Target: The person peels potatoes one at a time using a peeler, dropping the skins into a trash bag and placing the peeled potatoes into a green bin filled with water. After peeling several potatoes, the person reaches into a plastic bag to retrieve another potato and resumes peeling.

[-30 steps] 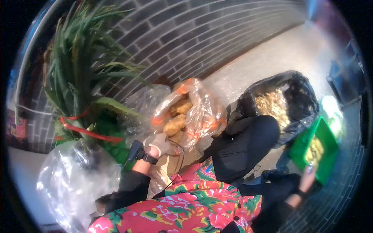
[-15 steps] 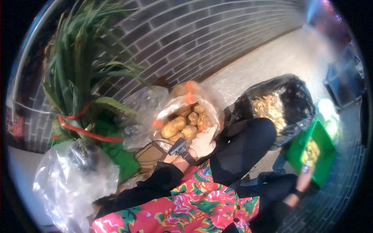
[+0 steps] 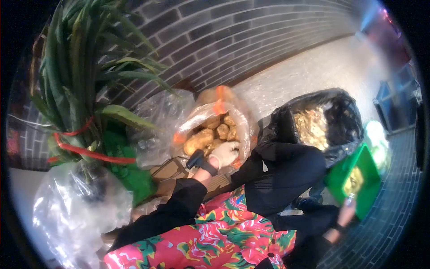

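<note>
**Gloved hand at the sack of potatoes**

The left hand [image 3: 224, 154], in a pale knitted glove, curls over the near rim of one crinkled clear plastic sack [image 3: 224, 112] with orange markings. About six lumpy tan potatoes [image 3: 199, 140] show inside. Right of the sack sits one glossy black bag [image 3: 345, 107]. Further right, the bare right hand [image 3: 346, 213] grips one flat green tray [image 3: 358, 177].

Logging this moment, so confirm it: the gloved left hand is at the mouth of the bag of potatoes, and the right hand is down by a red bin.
One detail is wrong: the bin is green, as the head view shows. The gloved left hand is indeed at the bag of potatoes, and the right hand is by the bin.
</note>
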{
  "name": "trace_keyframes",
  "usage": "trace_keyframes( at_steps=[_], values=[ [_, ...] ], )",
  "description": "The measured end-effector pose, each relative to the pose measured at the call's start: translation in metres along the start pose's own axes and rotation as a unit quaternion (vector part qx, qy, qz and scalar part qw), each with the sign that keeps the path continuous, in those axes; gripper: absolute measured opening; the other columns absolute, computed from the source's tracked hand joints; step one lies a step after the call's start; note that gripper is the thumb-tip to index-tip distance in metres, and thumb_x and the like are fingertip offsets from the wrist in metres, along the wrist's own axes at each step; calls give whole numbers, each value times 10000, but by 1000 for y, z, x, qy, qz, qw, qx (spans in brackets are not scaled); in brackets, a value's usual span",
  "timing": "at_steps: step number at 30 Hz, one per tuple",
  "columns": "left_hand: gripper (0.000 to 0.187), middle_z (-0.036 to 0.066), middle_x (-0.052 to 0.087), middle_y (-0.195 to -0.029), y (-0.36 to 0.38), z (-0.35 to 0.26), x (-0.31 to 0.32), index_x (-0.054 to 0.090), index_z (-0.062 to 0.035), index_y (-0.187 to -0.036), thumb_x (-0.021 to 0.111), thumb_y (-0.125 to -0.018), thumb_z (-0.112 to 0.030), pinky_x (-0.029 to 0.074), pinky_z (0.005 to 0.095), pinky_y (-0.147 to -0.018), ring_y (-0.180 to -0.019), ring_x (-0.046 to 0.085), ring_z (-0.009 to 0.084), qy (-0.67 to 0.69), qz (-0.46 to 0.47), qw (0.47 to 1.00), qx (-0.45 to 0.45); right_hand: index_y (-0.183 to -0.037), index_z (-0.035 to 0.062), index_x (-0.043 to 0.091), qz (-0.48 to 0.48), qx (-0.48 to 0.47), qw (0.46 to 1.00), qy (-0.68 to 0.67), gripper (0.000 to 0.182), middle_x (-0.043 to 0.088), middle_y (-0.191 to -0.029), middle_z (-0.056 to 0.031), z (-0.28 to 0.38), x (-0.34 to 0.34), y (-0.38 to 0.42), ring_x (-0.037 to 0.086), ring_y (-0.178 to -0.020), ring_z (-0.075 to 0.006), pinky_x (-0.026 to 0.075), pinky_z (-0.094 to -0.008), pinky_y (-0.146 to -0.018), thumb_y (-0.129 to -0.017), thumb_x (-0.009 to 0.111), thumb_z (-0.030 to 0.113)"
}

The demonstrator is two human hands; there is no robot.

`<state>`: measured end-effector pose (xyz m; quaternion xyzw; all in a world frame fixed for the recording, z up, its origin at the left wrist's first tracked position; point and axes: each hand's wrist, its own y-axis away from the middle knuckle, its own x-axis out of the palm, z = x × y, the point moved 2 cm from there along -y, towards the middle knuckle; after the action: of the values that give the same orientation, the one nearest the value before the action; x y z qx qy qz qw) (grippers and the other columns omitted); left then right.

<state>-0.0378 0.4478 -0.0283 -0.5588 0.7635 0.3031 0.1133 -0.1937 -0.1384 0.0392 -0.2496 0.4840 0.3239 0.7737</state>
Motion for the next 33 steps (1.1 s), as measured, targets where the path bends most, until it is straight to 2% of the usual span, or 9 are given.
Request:
trace_keyframes(
  at_steps=[5, 7, 8, 10, 25, 27, 29, 31, 33],
  values=[
    [305, 187, 699, -1011, -51, -41, -44, 694, -96, -1085, 549, -847, -221, 523, 445, -842, -917, 671, 367, -212, -184, 957, -78, -1229, -23, 582, 19, 25, 999, -7, 383, 665, -1094, -219, -13, 6, -6, 639, -976, -317, 472, -385, -887, -932, 620, 217],
    [447, 191, 692, -1020, -179, 138, 33, 554, -162, -1297, 578, -867, -284, 511, 474, -859, -993, 645, 408, -354, -375, 837, 182, -1231, -23, 581, 19, 31, 999, -9, 384, 664, -1097, -222, -5, 5, -2, 639, -975, -321, 472, -386, -888, -932, 622, 213],
    [450, 193, 689, -1029, -154, 89, 16, 552, -159, -1299, 578, -868, -287, 509, 473, -864, -1000, 643, 407, -302, -289, 908, -11, -1233, -24, 580, 22, 40, 999, -9, 384, 663, -1100, -226, 0, 2, -1, 639, -974, -324, 472, -386, -889, -931, 624, 210],
    [456, 198, 684, -1046, -133, 36, 0, 549, -153, -1302, 579, -870, -292, 505, 470, -873, -1014, 639, 403, -285, -235, 921, -119, -1229, -23, 582, 16, 40, 999, -11, 378, 663, -1101, -230, -3, 3, 0, 640, -972, -330, 473, -390, -887, -932, 622, 208],
    [505, 234, 646, -1174, -52, -31, -16, 522, -109, -1332, 584, -884, -333, 476, 448, -941, -1117, 610, 373, -61, -213, 952, -211, -1185, -36, 588, -37, -8, 998, -46, 345, 660, -1079, -250, -4, 4, 10, 646, -988, -357, 484, -401, -874, -918, 633, 178],
    [541, 230, 551, -1305, -20, -36, -22, 517, 13, -1288, 624, -881, -328, 409, 388, -1017, -1226, 517, 305, 117, -285, 950, -45, -1196, -42, 581, -8, 3, 992, -127, 346, 663, -1107, -230, 1, -3, 8, 644, -1010, -308, 477, -398, -899, -938, 620, 185],
    [493, 165, 606, -1107, 0, -87, -35, 456, -37, -1318, 623, -897, -232, 487, 371, -891, -1034, 596, 274, 201, -393, 897, 35, -1186, -26, 593, -13, 5, 988, -151, 317, 660, -1104, -217, 17, -18, 3, 638, -1014, -278, 473, -376, -904, -951, 600, 187],
    [511, 80, 605, -942, 11, -170, -37, 391, -114, -1346, 633, -923, -270, 486, 270, -595, -700, 583, 145, 404, -346, 847, 20, -1164, -25, 580, -84, -24, 972, -220, 278, 653, -1024, -191, 40, -35, -7, 627, -969, -248, 472, -340, -877, -966, 570, 170],
    [454, 112, 616, -979, -25, -194, -41, 431, -103, -1262, 654, -913, -287, 529, 329, -638, -780, 621, 204, 399, -245, 862, 194, -1182, -14, 549, -138, -43, 963, -228, 273, 628, -1018, -150, 64, -56, -27, 602, -942, -223, 468, -337, -859, -964, 569, 149]
  ],
)
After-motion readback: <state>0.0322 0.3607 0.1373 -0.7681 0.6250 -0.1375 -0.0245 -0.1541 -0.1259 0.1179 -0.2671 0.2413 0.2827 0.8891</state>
